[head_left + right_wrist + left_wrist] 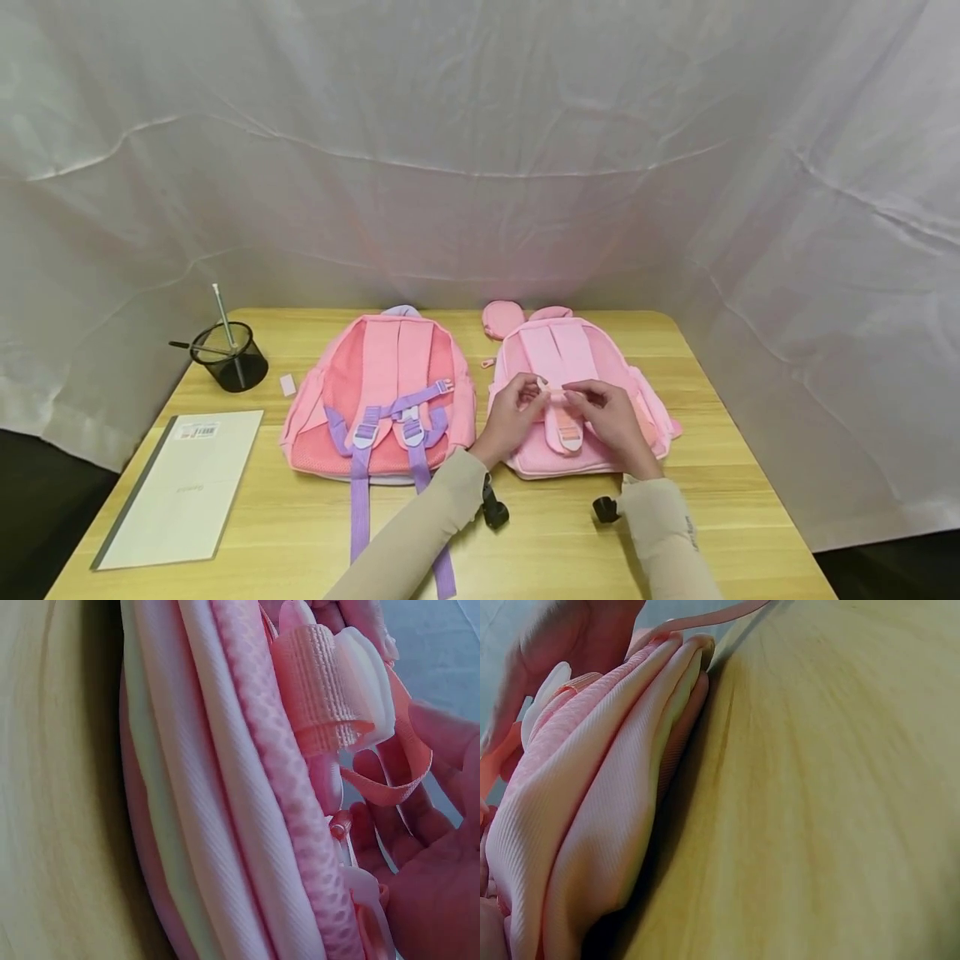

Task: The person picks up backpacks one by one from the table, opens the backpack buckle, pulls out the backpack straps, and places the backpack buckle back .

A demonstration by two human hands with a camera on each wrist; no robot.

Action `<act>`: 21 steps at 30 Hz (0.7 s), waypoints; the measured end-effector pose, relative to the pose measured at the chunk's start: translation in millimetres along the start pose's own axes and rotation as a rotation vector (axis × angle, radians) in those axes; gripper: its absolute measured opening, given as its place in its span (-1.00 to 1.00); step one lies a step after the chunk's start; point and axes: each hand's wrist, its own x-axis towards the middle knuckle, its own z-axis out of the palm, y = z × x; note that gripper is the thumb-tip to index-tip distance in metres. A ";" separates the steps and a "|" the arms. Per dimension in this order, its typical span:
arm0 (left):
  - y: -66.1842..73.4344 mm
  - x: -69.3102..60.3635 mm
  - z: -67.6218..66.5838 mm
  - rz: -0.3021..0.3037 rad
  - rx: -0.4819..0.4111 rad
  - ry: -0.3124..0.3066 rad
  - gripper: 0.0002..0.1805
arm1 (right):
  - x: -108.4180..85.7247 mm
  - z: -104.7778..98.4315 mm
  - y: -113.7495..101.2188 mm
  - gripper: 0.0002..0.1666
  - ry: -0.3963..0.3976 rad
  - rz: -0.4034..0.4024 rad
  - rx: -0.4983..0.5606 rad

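Observation:
A light pink backpack (607,354) lies on the right side of the table with its straps facing up. Over its middle, my left hand (516,417) pinches one end of a pale strap (556,390) between thumb and fingertips. My right hand (613,418) holds the strap's other side from the right. Below it are an orange webbing band and a white slider (572,443). In the right wrist view, an orange strap (384,795) loops beside my right thumb, near a white plastic slider (367,671). Fingers partly hide what is pinched.
A coral backpack (337,417) with purple straps (360,508) lies to the left. Beyond it are a black mesh pen cup (242,371), a pale notebook (180,492) and a small white tag (288,384). A round pink pouch (502,320) sits behind the light pink backpack.

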 end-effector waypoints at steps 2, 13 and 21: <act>-0.7 -0.3 -0.1 -0.004 -0.007 -0.004 -0.77 | -0.9 -0.9 1.2 -0.62 0.023 0.015 0.007; -1.1 0.0 0.9 -0.012 -0.025 0.000 -0.78 | 0.9 -3.9 6.1 -0.60 0.059 0.094 0.046; 4.4 2.0 0.4 -0.035 -0.024 0.001 -0.79 | 0.5 -4.9 6.1 -0.58 0.053 0.081 0.032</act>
